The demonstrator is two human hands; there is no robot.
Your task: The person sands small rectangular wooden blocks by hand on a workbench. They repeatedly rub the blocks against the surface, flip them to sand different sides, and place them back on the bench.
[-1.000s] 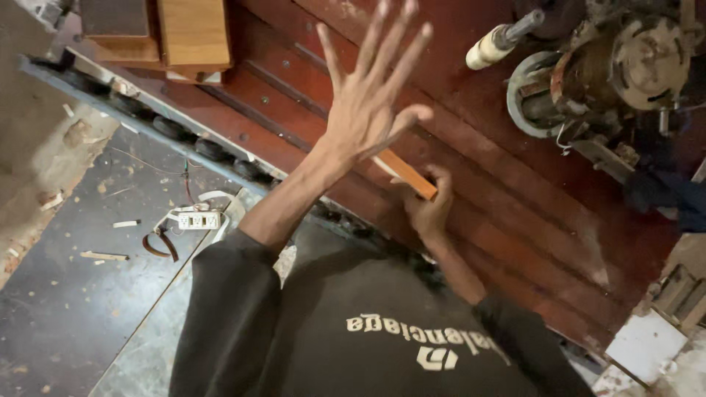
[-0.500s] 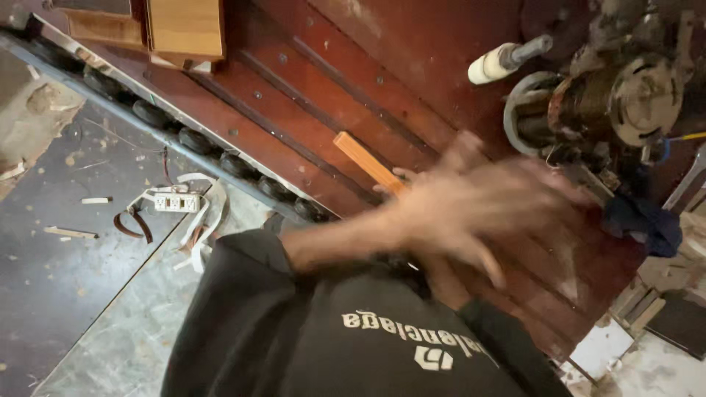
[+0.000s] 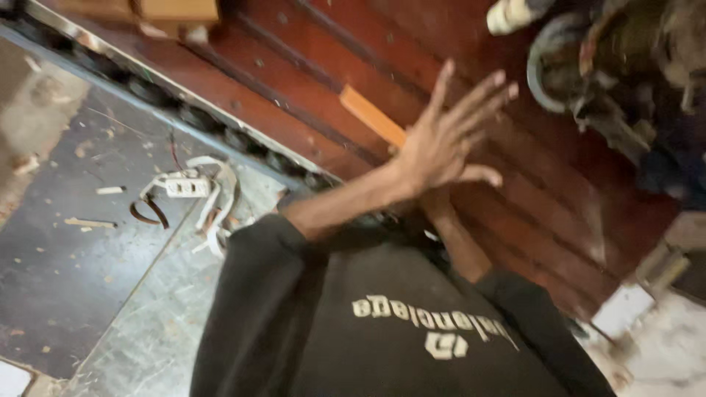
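A dark machine with a round metal guard (image 3: 559,66) sits at the far right of the red-brown grooved wooden bench (image 3: 515,198), stacked wood blocks (image 3: 176,11) lie at its far left, and on the grey, chip-strewn floor to the left rests a white power strip (image 3: 187,187) with a tangled cord. The left hand (image 3: 441,143) is raised with fingers spread wide, holding nothing, and it blocks the right hand; whether that hand grips anything cannot be told. The flat orange wooden strip (image 3: 371,117) lies slantwise on the bench, its near end running behind the left hand.
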